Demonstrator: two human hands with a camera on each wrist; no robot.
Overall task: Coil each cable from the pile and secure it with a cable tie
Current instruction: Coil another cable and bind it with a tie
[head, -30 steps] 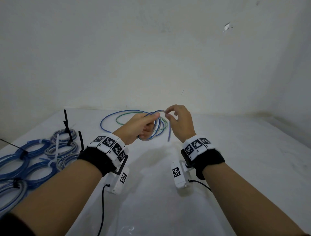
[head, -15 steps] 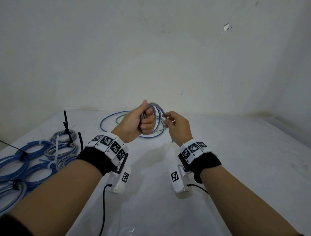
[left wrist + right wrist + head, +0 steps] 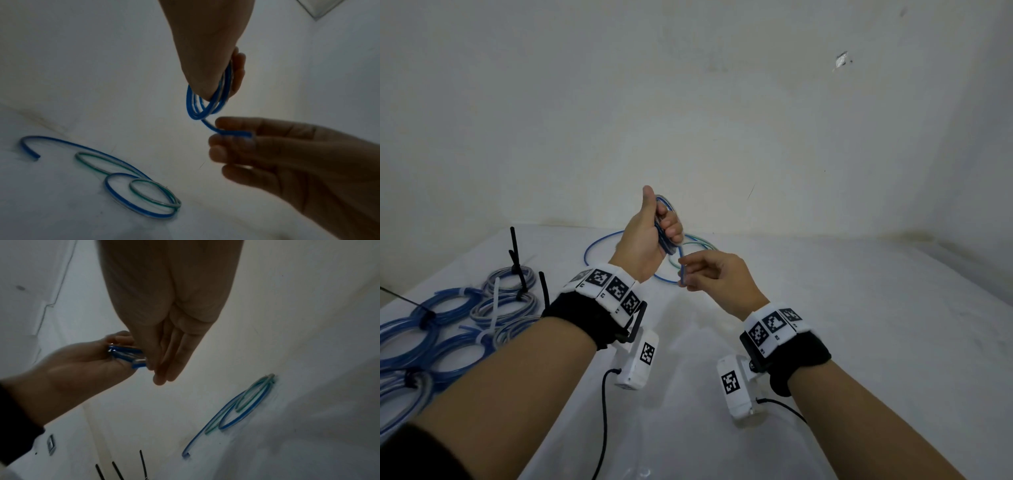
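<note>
My left hand [image 3: 654, 229] is raised above the table and grips a small coil of blue cable [image 3: 664, 236], thumb pointing up. In the left wrist view the coil [image 3: 207, 104] hangs below the palm with its loose tail [image 3: 230, 132] running to the right. My right hand [image 3: 709, 274] pinches that tail end [image 3: 681, 270] just below the coil. Loose blue and green cables [image 3: 688, 246] lie on the white table [image 3: 825, 308] behind the hands, also seen as loops [image 3: 141, 194] and as cables [image 3: 242, 408].
Several tied coils of blue and grey cable [image 3: 448, 325] lie at the table's left, with black cable ties [image 3: 517, 260] sticking up among them. Ties [image 3: 141, 465] show at the bottom of the right wrist view. A white wall [image 3: 688, 120] stands close behind.
My left hand has risen and turned thumb up with the coil. My right hand slid down from the top of the coil to the tail end below it.
</note>
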